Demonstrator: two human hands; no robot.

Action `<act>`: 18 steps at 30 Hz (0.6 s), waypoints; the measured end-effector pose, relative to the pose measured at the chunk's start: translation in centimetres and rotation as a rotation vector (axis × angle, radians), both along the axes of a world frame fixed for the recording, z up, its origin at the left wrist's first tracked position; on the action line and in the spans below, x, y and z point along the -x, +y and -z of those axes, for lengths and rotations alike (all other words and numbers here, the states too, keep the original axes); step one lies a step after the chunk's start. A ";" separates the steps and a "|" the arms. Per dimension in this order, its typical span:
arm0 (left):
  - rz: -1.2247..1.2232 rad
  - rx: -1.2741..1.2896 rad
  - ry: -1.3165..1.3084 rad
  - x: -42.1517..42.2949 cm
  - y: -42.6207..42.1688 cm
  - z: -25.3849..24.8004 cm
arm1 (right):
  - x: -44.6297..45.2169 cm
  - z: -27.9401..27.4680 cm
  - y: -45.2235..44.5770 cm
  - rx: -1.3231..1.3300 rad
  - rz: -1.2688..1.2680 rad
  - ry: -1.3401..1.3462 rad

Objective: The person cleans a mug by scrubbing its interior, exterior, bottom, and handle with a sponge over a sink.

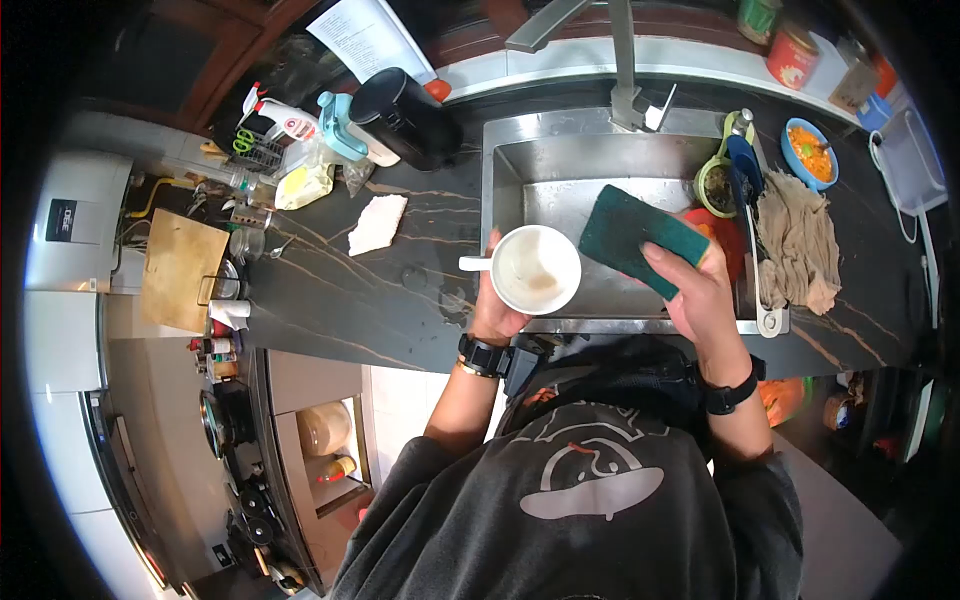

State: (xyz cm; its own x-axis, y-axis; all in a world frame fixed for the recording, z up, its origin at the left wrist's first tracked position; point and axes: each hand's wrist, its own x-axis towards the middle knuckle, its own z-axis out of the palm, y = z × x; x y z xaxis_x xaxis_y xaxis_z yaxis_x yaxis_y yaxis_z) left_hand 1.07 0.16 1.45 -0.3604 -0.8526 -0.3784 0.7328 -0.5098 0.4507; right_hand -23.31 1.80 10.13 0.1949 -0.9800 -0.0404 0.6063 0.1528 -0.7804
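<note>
Near the sink's front left corner, my left hand (494,312) holds a white cup (536,270) from below and behind. The cup's mouth faces the camera, its handle points left, and a brownish patch shows inside. My right hand (698,295) grips a dark green scouring pad (636,238) by its lower right end, thumb on top, over the steel sink (550,165). The pad is to the right of the cup, apart from it. Part of a red-orange item (728,243) shows in the sink behind my right hand.
A faucet (625,70) rises behind the sink. Right of it lie a crumpled brown cloth (798,240) and a blue bowl (810,153) of orange food. On the left counter are a white cloth (377,224), a black container (400,115) and a spray bottle (285,117).
</note>
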 end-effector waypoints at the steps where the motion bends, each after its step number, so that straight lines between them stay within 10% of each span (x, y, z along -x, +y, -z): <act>1: -0.003 0.001 0.002 0.0 0.1 -0.1 | -0.2 0.0 0.2 0.003 -0.009 -0.001; 18: -0.025 0.034 0.050 1.1 1.8 -2.6 | -1.9 -0.3 1.3 -0.061 -0.046 0.005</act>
